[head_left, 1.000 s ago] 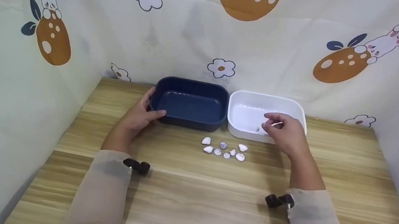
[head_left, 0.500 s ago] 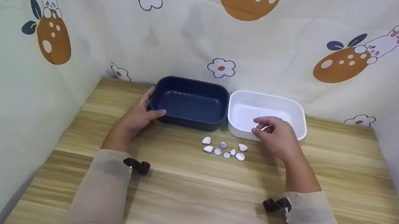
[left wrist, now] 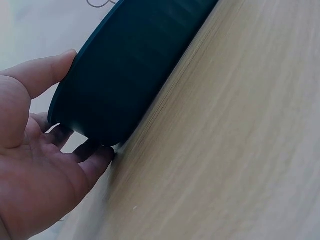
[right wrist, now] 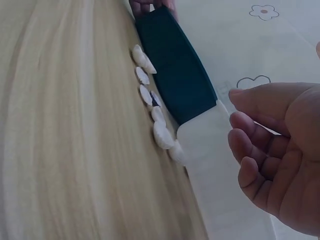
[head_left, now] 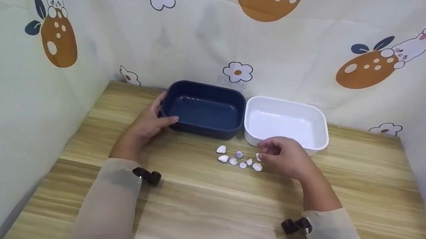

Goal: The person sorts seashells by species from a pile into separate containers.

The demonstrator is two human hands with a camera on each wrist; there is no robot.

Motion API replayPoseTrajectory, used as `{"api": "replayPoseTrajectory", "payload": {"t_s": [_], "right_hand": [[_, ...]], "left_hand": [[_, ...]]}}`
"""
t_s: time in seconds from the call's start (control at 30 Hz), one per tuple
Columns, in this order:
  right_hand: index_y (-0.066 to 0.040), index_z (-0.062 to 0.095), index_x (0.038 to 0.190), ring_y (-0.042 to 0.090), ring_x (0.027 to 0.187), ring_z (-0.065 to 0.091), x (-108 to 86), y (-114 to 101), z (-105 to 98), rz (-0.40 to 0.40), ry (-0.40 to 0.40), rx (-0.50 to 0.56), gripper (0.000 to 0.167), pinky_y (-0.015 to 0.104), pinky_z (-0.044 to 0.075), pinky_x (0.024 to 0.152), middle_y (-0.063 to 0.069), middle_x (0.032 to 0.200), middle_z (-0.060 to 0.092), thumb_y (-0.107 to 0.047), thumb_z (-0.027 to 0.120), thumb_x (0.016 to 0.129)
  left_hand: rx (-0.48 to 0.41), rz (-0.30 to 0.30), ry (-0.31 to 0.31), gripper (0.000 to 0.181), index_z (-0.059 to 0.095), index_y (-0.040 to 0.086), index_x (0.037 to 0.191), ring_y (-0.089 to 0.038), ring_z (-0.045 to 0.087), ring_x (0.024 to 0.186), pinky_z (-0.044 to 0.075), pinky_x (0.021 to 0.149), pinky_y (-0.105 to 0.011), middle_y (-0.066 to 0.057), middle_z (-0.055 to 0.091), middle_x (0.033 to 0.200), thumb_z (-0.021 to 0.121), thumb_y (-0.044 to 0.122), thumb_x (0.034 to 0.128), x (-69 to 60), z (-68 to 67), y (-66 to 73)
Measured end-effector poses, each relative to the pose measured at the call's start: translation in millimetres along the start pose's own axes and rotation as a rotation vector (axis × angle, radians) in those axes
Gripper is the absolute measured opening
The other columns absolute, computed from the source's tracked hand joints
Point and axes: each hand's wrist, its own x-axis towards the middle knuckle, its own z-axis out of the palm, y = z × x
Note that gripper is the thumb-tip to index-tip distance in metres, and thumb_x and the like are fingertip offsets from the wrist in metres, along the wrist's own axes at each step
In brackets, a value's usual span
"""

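Note:
The left hand point(head_left: 148, 122) grips the left end of a dark blue box point(head_left: 202, 130). In the left wrist view the hand point(left wrist: 42, 160) has its thumb on the rim of the box point(left wrist: 120, 75) and its fingers round the end wall. Several small pale shells point(head_left: 223, 159) lie in two rough rows in front of the boxes. Over the top right shell point(head_left: 258, 157) hovers the right hand point(head_left: 291, 158), partly covering it. The right wrist view shows that hand point(right wrist: 282, 145) loosely curled, holding nothing, beside the white box point(right wrist: 215, 170); the shells point(right wrist: 162, 135) lie farther left.
A white box point(head_left: 253, 140) stands against the right side of the dark blue one. Behind both hangs a printed cloth point(head_left: 192, 38), which also lines the sides of the wooden table point(head_left: 196, 220).
The right hand has moved from over the white box down and left to the shells. A small thing seen in that box earlier is out of sight. The left hand has stayed in place.

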Motion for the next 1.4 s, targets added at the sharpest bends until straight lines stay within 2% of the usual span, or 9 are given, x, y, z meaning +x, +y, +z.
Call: {"api": "replayPoseTrajectory", "payload": {"t_s": [0.2, 0.4, 0.53, 0.8, 0.97, 1.13, 1.4], "right_hand": [[-0.007, 0.080, 0.117, 0.013, 0.091, 0.067, -0.1, 4, 4, 0.000, -0.110, -0.026, 0.027, 0.026, 0.056, 0.083, 0.002, 0.097, 0.077, -0.013, 0.082, 0.091], [-0.016, 0.081, 0.106, 0.013, 0.087, 0.064, 0.6, 13, 6, 0.026, -0.184, -0.082, 0.016, 0.031, 0.053, 0.082, -0.003, 0.091, 0.074, -0.016, 0.083, 0.090], [-0.018, 0.082, 0.106, 0.013, 0.085, 0.064, 2.7, 19, 7, 0.014, -0.193, -0.094, 0.019, 0.031, 0.053, 0.081, -0.003, 0.090, 0.074, -0.015, 0.084, 0.088], [-0.018, 0.083, 0.109, 0.010, 0.082, 0.063, 5.7, 27, 9, 0.035, -0.218, -0.076, 0.026, 0.025, 0.052, 0.074, -0.005, 0.087, 0.074, -0.017, 0.089, 0.084], [-0.019, 0.083, 0.108, 0.009, 0.080, 0.062, 6.7, 29, 11, 0.002, -0.225, -0.077, 0.026, 0.022, 0.050, 0.072, -0.005, 0.085, 0.073, -0.014, 0.088, 0.083], [-0.019, 0.084, 0.107, 0.010, 0.082, 0.062, 5.6, 29, 13, -0.014, -0.216, -0.087, 0.027, 0.023, 0.050, 0.073, -0.002, 0.086, 0.073, -0.010, 0.087, 0.082], [-0.019, 0.083, 0.106, 0.012, 0.085, 0.062, 5.5, 26, 12, 0.003, -0.233, -0.089, 0.023, 0.026, 0.051, 0.076, -0.003, 0.089, 0.073, -0.013, 0.087, 0.084]], "left_hand": [[0.000, 0.005, 0.004, 0.101, 0.015, 0.029, 0.173, -0.026, 0.015, 0.169, 0.011, 0.139, -0.042, -0.004, 0.016, 0.182, 0.078, 0.011, 0.0958, 0.7, 0.5, -0.7], [0.006, 0.014, 0.001, 0.102, 0.015, 0.028, 0.174, -0.026, 0.015, 0.169, 0.011, 0.139, -0.041, -0.005, 0.015, 0.182, 0.079, 0.011, 0.0952, -0.1, 0.6, 0.2], [0.008, 0.013, 0.005, 0.102, 0.017, 0.028, 0.173, -0.026, 0.016, 0.168, 0.012, 0.139, -0.041, -0.005, 0.016, 0.182, 0.079, 0.012, 0.0950, -1.0, 0.9, 0.8], [0.035, -0.008, 0.014, 0.103, 0.016, 0.031, 0.173, -0.026, 0.011, 0.169, 0.009, 0.139, -0.043, -0.004, 0.013, 0.182, 0.081, 0.015, 0.0943, -0.9, 0.9, 2.1], [0.038, -0.011, 0.012, 0.104, 0.016, 0.031, 0.173, -0.025, 0.011, 0.169, 0.009, 0.139, -0.042, -0.003, 0.013, 0.182, 0.081, 0.016, 0.0942, -0.2, -0.4, 0.7], [0.004, 0.015, -0.005, 0.104, 0.013, 0.028, 0.174, -0.024, 0.012, 0.169, 0.010, 0.139, -0.040, -0.002, 0.012, 0.182, 0.080, 0.013, 0.0954, -0.2, -0.1, -0.6], [0.031, -0.009, 0.005, 0.102, 0.014, 0.030, 0.174, -0.024, 0.009, 0.170, 0.007, 0.139, -0.041, -0.001, 0.012, 0.183, 0.079, 0.015, 0.0959, -0.1, -1.5, -1.5]]}}
